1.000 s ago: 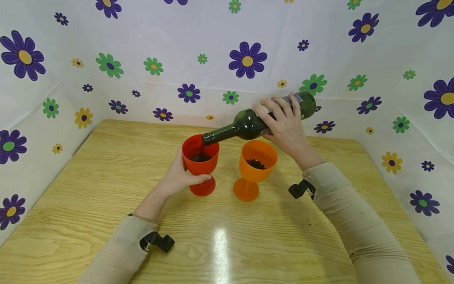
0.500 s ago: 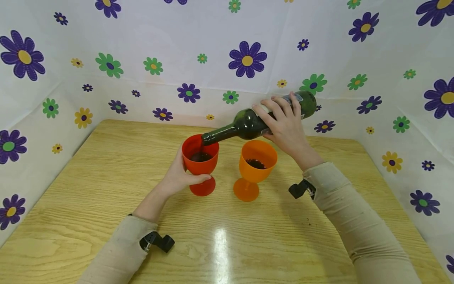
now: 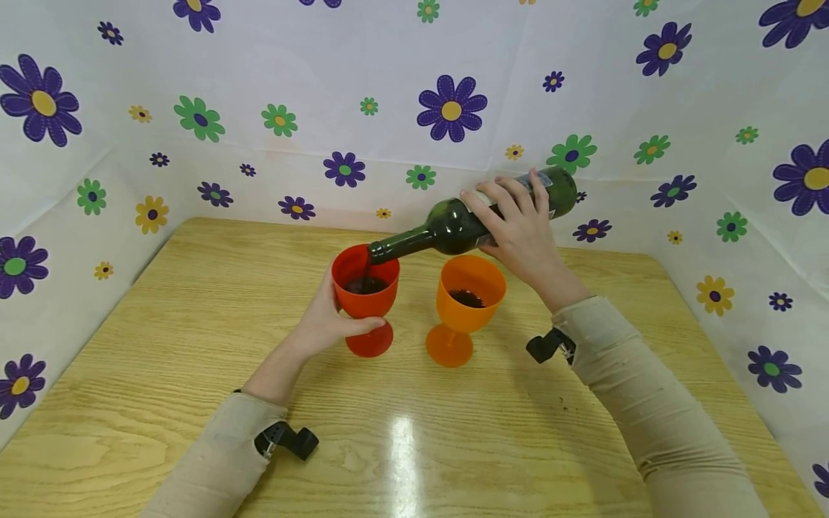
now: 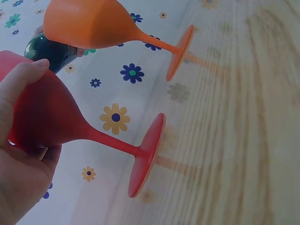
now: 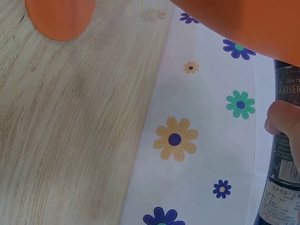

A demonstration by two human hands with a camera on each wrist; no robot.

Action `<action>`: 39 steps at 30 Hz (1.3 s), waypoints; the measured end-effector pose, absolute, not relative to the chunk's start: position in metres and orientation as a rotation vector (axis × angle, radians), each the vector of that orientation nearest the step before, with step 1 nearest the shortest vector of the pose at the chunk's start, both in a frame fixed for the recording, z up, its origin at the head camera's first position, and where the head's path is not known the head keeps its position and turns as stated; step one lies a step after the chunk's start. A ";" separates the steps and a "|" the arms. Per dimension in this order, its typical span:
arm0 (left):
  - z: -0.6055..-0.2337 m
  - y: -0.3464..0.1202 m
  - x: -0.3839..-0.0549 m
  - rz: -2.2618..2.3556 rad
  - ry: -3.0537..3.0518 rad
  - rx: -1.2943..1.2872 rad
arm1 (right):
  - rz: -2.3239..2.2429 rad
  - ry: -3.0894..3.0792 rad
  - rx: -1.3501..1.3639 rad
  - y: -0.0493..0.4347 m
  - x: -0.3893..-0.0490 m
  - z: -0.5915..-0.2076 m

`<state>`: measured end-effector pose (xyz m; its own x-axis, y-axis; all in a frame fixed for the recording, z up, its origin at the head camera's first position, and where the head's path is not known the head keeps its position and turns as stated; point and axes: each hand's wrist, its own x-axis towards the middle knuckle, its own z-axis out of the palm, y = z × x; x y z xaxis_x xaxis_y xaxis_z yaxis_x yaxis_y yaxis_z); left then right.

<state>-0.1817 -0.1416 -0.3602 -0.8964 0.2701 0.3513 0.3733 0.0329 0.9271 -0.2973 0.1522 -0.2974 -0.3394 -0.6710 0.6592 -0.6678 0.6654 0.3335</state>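
My left hand (image 3: pixel 322 321) grips the bowl of a red goblet (image 3: pixel 378 306), which stands upright on the table. In my right hand (image 3: pixel 522 234) is a dark green wine bottle (image 3: pixel 450 224), tilted so its neck points down to the left. The bottle's mouth is at the red goblet's rim, and dark liquid (image 3: pixel 365 285) runs into the bowl. An orange goblet (image 3: pixel 470 316) with dark liquid in it stands just to the right, touched by neither hand. The right wrist view shows a thumb (image 5: pixel 283 117) over the label (image 5: pixel 287 154) of the bottle.
The goblets stand on a light wooden table (image 3: pixel 337 446). Behind and at both sides hangs a white cloth (image 3: pixel 246 57) printed with flowers. Each sleeve has a small black wrist camera, one by the left wrist (image 3: pixel 291 439) and one by the right (image 3: pixel 547 345).
Both hands, the bottle and the goblets stay nearly still. Liquid keeps flowing from the bottle, and its level in the red goblet looks slightly higher.
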 end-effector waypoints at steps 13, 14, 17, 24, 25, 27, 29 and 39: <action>-0.361 -0.142 -0.183 -2.011 -2.200 -0.697 | -0.002 -2.084 1.017 0.153 -0.295 -0.299; -0.361 -0.142 -0.183 -2.008 -2.201 -0.696 | -0.003 -2.083 1.016 0.153 -0.295 -0.299; -0.361 -0.142 -0.183 -2.010 -2.202 -0.692 | -0.005 -2.088 1.012 0.152 -0.295 -0.299; -0.361 -0.142 -0.182 -2.018 -2.192 -0.692 | -0.001 -2.105 1.001 0.152 -0.293 -0.300; -0.361 -0.142 -0.182 -2.020 -2.191 -0.693 | -0.002 -2.107 0.999 0.152 -0.293 -0.300; -0.361 -0.142 -0.182 -2.021 -2.191 -0.694 | 0.003 -2.111 0.995 0.152 -0.293 -0.301; -0.361 -0.142 -0.182 -2.022 -2.193 -0.693 | 0.010 -2.114 0.994 0.152 -0.293 -0.302; -0.360 -0.142 -0.181 -2.023 -2.226 -0.653 | 0.079 -2.152 0.979 0.150 -0.291 -0.307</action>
<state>-0.1808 -0.1419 -0.3596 -0.9081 0.2647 0.3246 0.3484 0.0472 0.9362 -0.2910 0.1503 -0.3070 -0.4201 -0.6221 0.6607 -0.6688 0.7044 0.2379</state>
